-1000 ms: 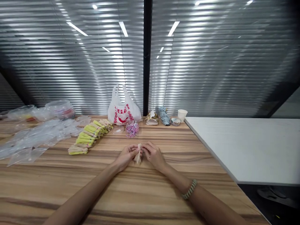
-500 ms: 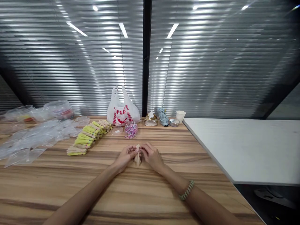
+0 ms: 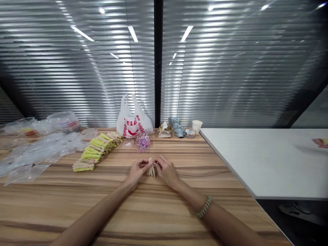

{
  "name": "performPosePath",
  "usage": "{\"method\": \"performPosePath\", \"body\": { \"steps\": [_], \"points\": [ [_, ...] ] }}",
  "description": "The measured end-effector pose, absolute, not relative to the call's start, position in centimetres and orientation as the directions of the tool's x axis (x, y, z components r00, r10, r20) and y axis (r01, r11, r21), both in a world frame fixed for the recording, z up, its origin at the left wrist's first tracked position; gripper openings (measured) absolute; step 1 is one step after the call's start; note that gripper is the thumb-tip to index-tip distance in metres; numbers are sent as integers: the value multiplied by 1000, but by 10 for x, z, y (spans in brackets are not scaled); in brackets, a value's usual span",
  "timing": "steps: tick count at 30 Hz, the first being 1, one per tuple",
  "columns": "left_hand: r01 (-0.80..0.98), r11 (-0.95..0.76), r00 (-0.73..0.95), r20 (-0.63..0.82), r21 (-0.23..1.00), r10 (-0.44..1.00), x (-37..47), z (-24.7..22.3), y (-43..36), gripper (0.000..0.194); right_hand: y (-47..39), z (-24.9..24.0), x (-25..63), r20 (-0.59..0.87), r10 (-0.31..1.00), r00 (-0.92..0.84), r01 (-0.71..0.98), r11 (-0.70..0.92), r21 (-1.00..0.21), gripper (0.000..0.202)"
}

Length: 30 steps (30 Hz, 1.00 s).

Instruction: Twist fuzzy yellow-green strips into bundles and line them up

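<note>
My left hand (image 3: 138, 172) pinches the upper left side of a small beige bundle (image 3: 151, 171) between thumb and fingertips. On the other side, my right hand (image 3: 166, 171) has its fingers closed at the top of the same bundle. Its narrow, finger-like ends fan out downward near the tabletop; I cannot make out its exact kind. Farther left lies a row of yellow-and-beige bundles (image 3: 96, 147), some with a thin coloured band around the middle. Just beyond my hands is a pile of pink and purple small bands (image 3: 143, 142) in a clear container.
Clear plastic bags (image 3: 38, 148) spread over the left of the wooden table (image 3: 143, 212). Along the back stand a white carrier bag (image 3: 133, 121), a gold tissue pack (image 3: 164, 130), a blue folded umbrella (image 3: 177, 127), a round tin (image 3: 190, 133) and a paper cup (image 3: 197, 126). A white table (image 3: 276, 164) adjoins at right.
The beige bundle's lower ends have spread apart between my hands, which stay almost in place. Part of another person's hand, blurred, has appeared over the white table at the far right.
</note>
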State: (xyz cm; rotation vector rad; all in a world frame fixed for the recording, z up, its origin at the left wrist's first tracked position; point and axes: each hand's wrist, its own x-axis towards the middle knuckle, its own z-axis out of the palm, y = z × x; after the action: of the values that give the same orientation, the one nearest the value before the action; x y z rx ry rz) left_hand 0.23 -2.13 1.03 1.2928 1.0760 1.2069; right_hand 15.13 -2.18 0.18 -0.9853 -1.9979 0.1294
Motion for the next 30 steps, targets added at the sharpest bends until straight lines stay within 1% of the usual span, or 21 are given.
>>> {"method": "performPosePath", "body": {
  "steps": [3, 8, 12, 16, 21, 23, 24, 25, 26, 27, 28, 30],
  "points": [
    [-62, -80, 53, 84, 995, 995, 2, 10, -20, 29, -23, 3, 151, 675, 671, -308, 579, 695, -426, 17],
    [-148, -29, 42, 36, 989, 998, 2, 8, -19, 34, -25, 5, 150, 653, 680, -334, 584, 693, -423, 17],
    [-179, -71, -22, 68, 981, 997, 0, 8, -16, 31, -25, 5, 150, 613, 704, -359, 573, 684, -451, 22],
    [-172, -76, -12, 75, 982, 997, -1, 7, -15, 32, -25, 4, 150, 592, 693, -412, 537, 710, -457, 27],
    [-112, -75, 16, 77, 991, 997, -2, 10, -13, 33, -23, 2, 150, 626, 685, -373, 527, 712, -465, 25],
    [-14, -154, -45, 153, 988, 987, -10, 16, -8, 30, -23, 1, 150, 630, 683, -371, 523, 714, -466, 25],
    [76, -218, -99, 225, 973, 969, -18, 20, -5, 27, -22, 1, 150, 630, 682, -372, 520, 715, -467, 25],
    [210, -279, -153, 313, 937, 937, -27, 26, -2, 24, -23, 1, 150, 629, 682, -373, 519, 715, -468, 24],
    [378, -340, -180, 429, 861, 885, -38, 32, 2, 22, -23, 2, 150, 626, 683, -376, 520, 715, -468, 24],
    [548, -380, -183, 550, 745, 815, -50, 38, 5, 19, -23, 2, 150, 622, 685, -380, 522, 713, -467, 24],
    [698, -379, -155, 645, 607, 748, -64, 45, 8, 18, -24, 3, 150, 618, 686, -385, 525, 713, -465, 24],
    [891, -278, -92, 744, 358, 662, -93, 56, 12, 19, -26, 5, 150, 613, 685, -393, 527, 714, -461, 24]
  ]
}}
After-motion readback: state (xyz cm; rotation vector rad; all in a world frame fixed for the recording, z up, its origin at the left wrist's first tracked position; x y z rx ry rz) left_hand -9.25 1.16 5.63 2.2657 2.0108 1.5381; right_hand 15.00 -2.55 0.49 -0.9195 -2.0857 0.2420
